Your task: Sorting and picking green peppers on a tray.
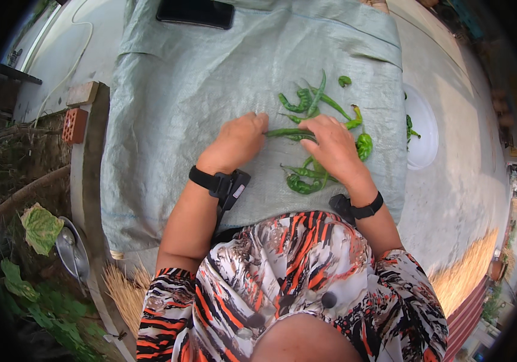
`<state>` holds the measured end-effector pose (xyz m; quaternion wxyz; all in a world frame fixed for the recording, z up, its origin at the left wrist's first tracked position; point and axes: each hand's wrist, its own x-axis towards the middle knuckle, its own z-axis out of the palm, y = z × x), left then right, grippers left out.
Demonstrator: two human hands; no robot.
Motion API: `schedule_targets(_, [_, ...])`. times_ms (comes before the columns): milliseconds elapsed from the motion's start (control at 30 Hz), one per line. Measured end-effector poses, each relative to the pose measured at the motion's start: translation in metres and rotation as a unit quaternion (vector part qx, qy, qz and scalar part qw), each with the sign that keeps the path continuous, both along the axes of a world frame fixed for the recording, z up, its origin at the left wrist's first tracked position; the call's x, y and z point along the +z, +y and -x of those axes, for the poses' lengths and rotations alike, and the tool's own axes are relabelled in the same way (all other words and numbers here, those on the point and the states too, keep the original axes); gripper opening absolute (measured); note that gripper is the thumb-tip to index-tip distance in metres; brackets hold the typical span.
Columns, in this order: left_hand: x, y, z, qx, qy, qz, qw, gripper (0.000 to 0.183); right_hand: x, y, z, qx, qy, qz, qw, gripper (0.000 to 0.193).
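We record diffuse daylight: the woven sheet (pixel 210 78) reads pale and fairly even, with soft shading around its folds. We note brighter, warmer tones on the straw (pixel 466 271) at near right, and deep shade over the planted bed (pixel 23 169) at left. The green peppers (pixel 307 181) look reasonably sharp to us; fisheye curvature, smeared detail and black vignetting mark the rim.

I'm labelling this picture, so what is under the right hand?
Green peppers stick out from under the right hand, over a pale sheet; whatever its palm covers cannot be seen.
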<state>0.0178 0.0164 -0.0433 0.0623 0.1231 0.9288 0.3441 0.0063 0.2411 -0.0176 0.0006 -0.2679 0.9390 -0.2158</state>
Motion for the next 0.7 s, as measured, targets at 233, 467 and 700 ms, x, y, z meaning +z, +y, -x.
schedule_targets(233, [0.015,0.0,0.012,0.021,0.028,-0.183,0.982,0.025,0.003,0.0,0.002,-0.014,-0.014,0.011,1.0,0.02])
schedule_targets(467, [0.026,0.002,0.015,0.169,-0.062,-0.36,0.916,0.024,0.008,0.013,0.005,-0.072,-0.085,0.139,0.984,0.022])
schedule_targets(700, [0.01,-0.004,0.007,0.008,-0.03,-0.188,0.982,0.017,0.013,0.113,0.026,-0.247,-0.24,0.564,0.751,0.034])
